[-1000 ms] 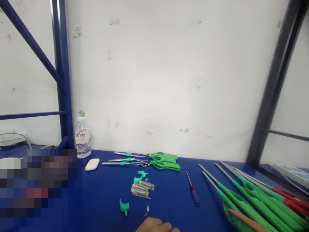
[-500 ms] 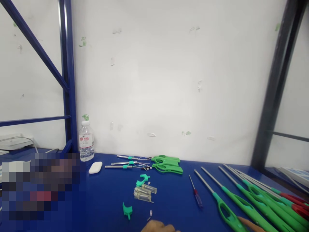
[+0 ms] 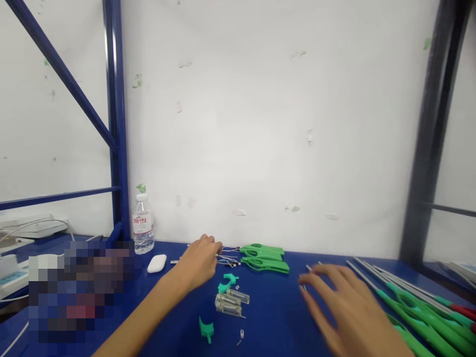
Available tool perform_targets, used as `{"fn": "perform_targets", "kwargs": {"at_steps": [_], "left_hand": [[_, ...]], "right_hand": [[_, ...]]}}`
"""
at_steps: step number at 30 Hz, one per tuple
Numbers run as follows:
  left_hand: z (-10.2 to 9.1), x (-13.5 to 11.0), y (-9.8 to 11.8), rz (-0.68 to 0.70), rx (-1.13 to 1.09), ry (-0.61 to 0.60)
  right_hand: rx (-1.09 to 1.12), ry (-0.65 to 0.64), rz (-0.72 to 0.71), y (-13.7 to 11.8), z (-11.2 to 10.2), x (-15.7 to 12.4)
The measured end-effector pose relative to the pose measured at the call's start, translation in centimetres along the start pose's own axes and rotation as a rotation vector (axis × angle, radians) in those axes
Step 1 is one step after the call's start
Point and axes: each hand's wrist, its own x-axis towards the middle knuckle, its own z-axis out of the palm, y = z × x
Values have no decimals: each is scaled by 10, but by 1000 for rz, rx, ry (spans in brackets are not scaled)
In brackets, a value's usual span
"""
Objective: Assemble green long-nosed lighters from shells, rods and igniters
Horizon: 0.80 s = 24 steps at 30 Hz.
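Observation:
My left hand point(image 3: 201, 260) reaches over the metal lighter rods point(image 3: 174, 262) at the back, its fingers curled down among the thin wires; the fingertips are hidden, so what they grip cannot be made out. The green lighter handle shells point(image 3: 265, 264) lie just right of it. My right hand point(image 3: 342, 307) is spread over the right side, fingers apart and holding nothing visible. Beneath it the screwdriver is mostly covered, along with parts of the long green lighters point(image 3: 416, 317). Clear fuel tanks point(image 3: 230, 307) and teal trigger pieces point(image 3: 206, 329) lie between the hands.
A water bottle point(image 3: 143, 225) and a white rounded case point(image 3: 156, 264) stand at the back left. Blue frame posts point(image 3: 121, 124) rise on the left, with a white wall point(image 3: 260, 124) behind. A small metal part point(image 3: 241, 333) lies near the front.
My left hand has come up from the bottom edge to the rods at the back. My right hand has moved in over the screwdriver and lighters. The view has shifted slightly.

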Motion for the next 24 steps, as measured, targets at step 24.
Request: {"fn": "perform_targets", "kwargs": {"at_steps": [24], "left_hand": [[52, -2, -72, -116, 3, -222]], "right_hand": [[-32, -443, -16, -3, 56, 39]]}}
